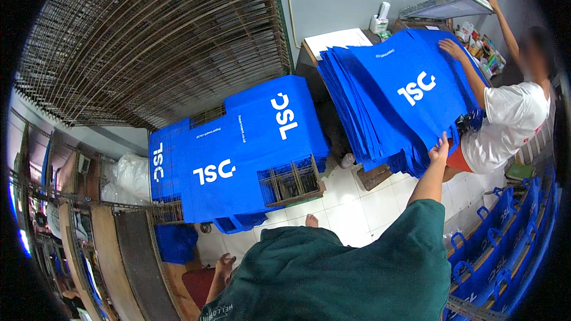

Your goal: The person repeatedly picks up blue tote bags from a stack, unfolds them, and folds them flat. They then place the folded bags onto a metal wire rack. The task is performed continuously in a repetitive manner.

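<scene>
My right hand point(439, 148) reaches out to the right and grips the near edge of a printed blue fabric sheet point(380, 92). That sheet lies on top of a thick, fanned stack of similar blue sheets draped over a table. Down by my side, my left hand point(223, 268) hangs with its fingers loosely bent and apart, and nothing shows in it. Ahead of me, more blue sheets with white print point(238, 142) lie spread over a wire rack point(291, 181).
A co-worker in a white shirt point(505, 119) rests one hand on the stack and raises the other beside a tilted flat frame point(449, 6). Tall wire racks point(148, 35) hang at upper left. Blue bags with handles point(493, 244) stand at lower right. Bottles point(485, 50) crowd a shelf.
</scene>
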The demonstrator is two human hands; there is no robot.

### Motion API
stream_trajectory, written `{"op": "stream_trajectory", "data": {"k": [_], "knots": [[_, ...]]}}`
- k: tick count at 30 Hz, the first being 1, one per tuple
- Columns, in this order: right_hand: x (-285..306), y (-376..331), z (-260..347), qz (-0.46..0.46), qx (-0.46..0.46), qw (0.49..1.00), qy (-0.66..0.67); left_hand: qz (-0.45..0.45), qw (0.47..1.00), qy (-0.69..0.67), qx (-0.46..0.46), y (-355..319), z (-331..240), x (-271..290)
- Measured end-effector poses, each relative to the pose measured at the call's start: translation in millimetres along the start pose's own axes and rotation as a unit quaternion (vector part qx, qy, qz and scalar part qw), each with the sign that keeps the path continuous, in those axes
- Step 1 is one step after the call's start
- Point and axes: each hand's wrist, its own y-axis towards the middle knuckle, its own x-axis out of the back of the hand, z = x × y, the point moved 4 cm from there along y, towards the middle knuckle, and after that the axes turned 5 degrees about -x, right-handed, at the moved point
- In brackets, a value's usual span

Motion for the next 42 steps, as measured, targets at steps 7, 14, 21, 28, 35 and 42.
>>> {"op": "stream_trajectory", "data": {"k": [7, 14, 21, 28, 35, 42], "knots": [[-101, -93, -7, -0.068, 0.086, 0.943, -0.315, -0.073, 0.99, -0.117, -0.037, 10, 16, 7], [-233, -171, 63, 0.181, 0.271, 0.746, -0.58, -0.1, 0.974, -0.079, -0.19, 46, -136, 23], [-330, -361, 101, 0.404, 0.409, 0.421, -0.702, -0.114, 0.894, -0.084, -0.424, 46, -361, 84], [-336, -541, 139, 0.438, 0.438, 0.29, -0.73, -0.066, 0.783, -0.051, -0.617, -26, -579, 125], [-329, -638, 120, 0.403, 0.426, 0.145, -0.797, 0.073, 0.761, -0.257, -0.591, 13, -670, 104], [-347, -629, 109, 0.399, 0.441, 0.104, -0.797, 0.289, 0.745, -0.377, -0.468, 8, -658, 76]]}}
